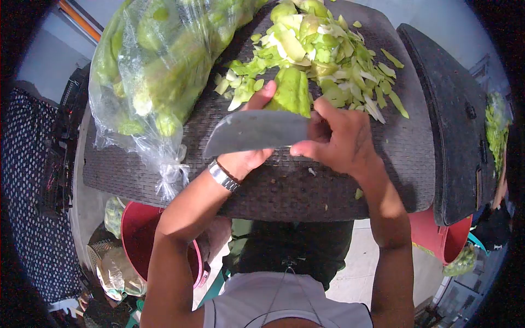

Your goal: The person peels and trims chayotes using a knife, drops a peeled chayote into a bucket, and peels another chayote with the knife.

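A light-green chayote [290,90] is held in my left hand [249,158], its thumb up along the left side and its fingers mostly hidden behind the blade. My right hand [345,135] is closed around the handle of a broad knife [257,133]. The wide metal blade points left and lies across the front of my left hand, just below the chayote. Whether the edge touches the chayote I cannot tell. Just beyond both hands, a heap of green and pale peelings [350,76] covers the far part of the dark woven tabletop [262,191].
A knotted clear plastic bag [147,82] full of chayotes lies on the tabletop's left side. Below the table stand a red bucket [143,232] on the left and another red container [445,238] on the right. A dark panel [445,126] borders the right edge.
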A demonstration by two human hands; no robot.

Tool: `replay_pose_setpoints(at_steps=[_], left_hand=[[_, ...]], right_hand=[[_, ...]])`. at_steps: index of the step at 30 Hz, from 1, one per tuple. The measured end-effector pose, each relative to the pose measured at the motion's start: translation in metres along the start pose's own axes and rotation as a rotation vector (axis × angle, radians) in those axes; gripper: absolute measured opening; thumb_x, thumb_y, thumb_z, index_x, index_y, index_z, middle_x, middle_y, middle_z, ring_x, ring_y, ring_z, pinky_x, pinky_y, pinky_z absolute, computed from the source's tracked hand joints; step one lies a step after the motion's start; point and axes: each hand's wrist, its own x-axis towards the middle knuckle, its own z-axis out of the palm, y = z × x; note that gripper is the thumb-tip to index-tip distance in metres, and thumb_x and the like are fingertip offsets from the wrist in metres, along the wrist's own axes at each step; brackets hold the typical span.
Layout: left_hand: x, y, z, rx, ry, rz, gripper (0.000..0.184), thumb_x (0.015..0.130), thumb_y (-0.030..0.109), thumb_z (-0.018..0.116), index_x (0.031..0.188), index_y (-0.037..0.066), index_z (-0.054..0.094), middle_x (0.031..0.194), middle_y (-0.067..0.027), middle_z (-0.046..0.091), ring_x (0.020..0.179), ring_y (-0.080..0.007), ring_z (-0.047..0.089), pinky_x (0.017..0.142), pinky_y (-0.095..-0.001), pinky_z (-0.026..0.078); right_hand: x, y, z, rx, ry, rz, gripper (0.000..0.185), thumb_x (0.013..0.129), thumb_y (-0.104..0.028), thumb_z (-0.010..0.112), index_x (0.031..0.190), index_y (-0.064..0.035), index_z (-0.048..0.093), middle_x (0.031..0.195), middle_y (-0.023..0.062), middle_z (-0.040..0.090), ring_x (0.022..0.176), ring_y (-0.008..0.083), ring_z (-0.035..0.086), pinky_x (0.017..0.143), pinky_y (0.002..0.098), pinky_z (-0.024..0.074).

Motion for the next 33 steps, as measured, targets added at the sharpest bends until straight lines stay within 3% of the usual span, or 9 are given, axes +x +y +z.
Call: replay_pose_setpoints(at_steps=[5, 8, 12, 17, 21, 25, 28, 30, 33], left_hand=[[-0.015, 0.017, 0.013, 0.106, -0.139, -0.009, 0.064, 0.102, 0.056, 0.047, 0.137, 0.003, 0.054, 0.118, -0.0167, 0.069, 0.092, -0.0419, 0.071, 0.072, -0.0521, 0.062], [-0.016, 0.017, 0.017, 0.053, -0.118, -0.006, 0.061, 0.101, 0.055, 0.049, 0.132, 0.002, 0.057, 0.115, -0.0146, 0.070, 0.095, -0.0329, 0.072, 0.070, -0.0487, 0.062], [-0.010, 0.015, 0.018, 0.008, 0.052, 0.062, 0.057, 0.103, 0.053, 0.048, 0.138, 0.008, 0.056, 0.117, -0.0130, 0.071, 0.099, -0.0305, 0.072, 0.081, -0.0486, 0.062], [-0.003, 0.007, 0.003, -0.001, 0.167, 0.051, 0.047, 0.104, 0.046, 0.053, 0.132, 0.008, 0.060, 0.119, -0.0109, 0.070, 0.107, -0.0236, 0.070, 0.093, -0.0387, 0.056], [-0.010, -0.003, 0.001, -0.046, -0.054, 0.063, 0.059, 0.107, 0.053, 0.040, 0.135, 0.004, 0.058, 0.122, -0.0146, 0.070, 0.108, -0.0292, 0.070, 0.101, -0.0394, 0.053], [0.002, 0.004, 0.001, -0.120, -0.327, -0.196, 0.059, 0.104, 0.051, 0.049, 0.123, -0.004, 0.061, 0.107, -0.0181, 0.073, 0.096, -0.0291, 0.073, 0.090, -0.0389, 0.058], [-0.002, 0.004, 0.003, 0.006, -0.199, -0.103, 0.054, 0.105, 0.048, 0.050, 0.124, -0.001, 0.062, 0.111, -0.0154, 0.073, 0.098, -0.0281, 0.072, 0.090, -0.0379, 0.058], [0.001, -0.007, -0.008, -0.027, 0.011, 0.010, 0.048, 0.105, 0.045, 0.051, 0.126, 0.002, 0.062, 0.114, -0.0129, 0.072, 0.099, -0.0264, 0.072, 0.091, -0.0371, 0.058], [-0.001, -0.005, -0.002, 0.048, 0.197, 0.128, 0.046, 0.105, 0.045, 0.050, 0.128, 0.007, 0.062, 0.117, -0.0105, 0.071, 0.100, -0.0250, 0.071, 0.087, -0.0405, 0.059]], right_hand=[[0.012, 0.058, -0.030, -0.273, 0.052, 0.298, 0.068, 0.080, -0.072, 0.071, 0.086, -0.0053, 0.063, 0.070, 0.0128, 0.068, 0.067, 0.0353, 0.070, 0.065, 0.0472, 0.0534], [0.011, 0.072, -0.039, -0.240, 0.141, 0.375, 0.066, 0.085, -0.070, 0.068, 0.090, -0.0038, 0.065, 0.074, 0.0165, 0.068, 0.071, 0.0377, 0.069, 0.068, 0.0475, 0.0527], [0.015, 0.056, -0.030, -0.165, 0.142, 0.524, 0.066, 0.088, -0.068, 0.065, 0.091, -0.0021, 0.065, 0.077, 0.0198, 0.068, 0.074, 0.0386, 0.068, 0.069, 0.0463, 0.0525], [0.007, 0.015, -0.011, -0.130, 0.026, 0.314, 0.069, 0.081, -0.073, 0.070, 0.086, -0.0046, 0.062, 0.068, 0.0120, 0.065, 0.065, 0.0329, 0.068, 0.063, 0.0458, 0.0530], [0.005, -0.004, -0.002, -0.073, -0.028, 0.135, 0.059, 0.073, -0.059, 0.084, 0.082, -0.0064, 0.057, 0.060, 0.0035, 0.059, 0.053, 0.0241, 0.063, 0.052, 0.0372, 0.0482], [0.003, -0.011, -0.002, -0.097, -0.058, 0.100, 0.060, 0.068, -0.057, 0.087, 0.078, -0.0079, 0.054, 0.058, 0.0013, 0.058, 0.050, 0.0213, 0.061, 0.051, 0.0360, 0.0477], [0.003, -0.010, -0.001, -0.103, -0.051, 0.083, 0.061, 0.067, -0.059, 0.087, 0.077, -0.0079, 0.054, 0.058, 0.0009, 0.059, 0.050, 0.0217, 0.061, 0.051, 0.0363, 0.0475], [0.004, -0.001, -0.001, -0.082, -0.024, 0.091, 0.063, 0.067, -0.061, 0.086, 0.078, -0.0078, 0.055, 0.058, 0.0011, 0.059, 0.050, 0.0227, 0.061, 0.051, 0.0366, 0.0474], [0.007, 0.029, -0.012, -0.280, 0.027, 0.152, 0.069, 0.067, -0.078, 0.077, 0.079, -0.0113, 0.060, 0.059, 0.0008, 0.061, 0.053, 0.0263, 0.066, 0.055, 0.0432, 0.0524]])
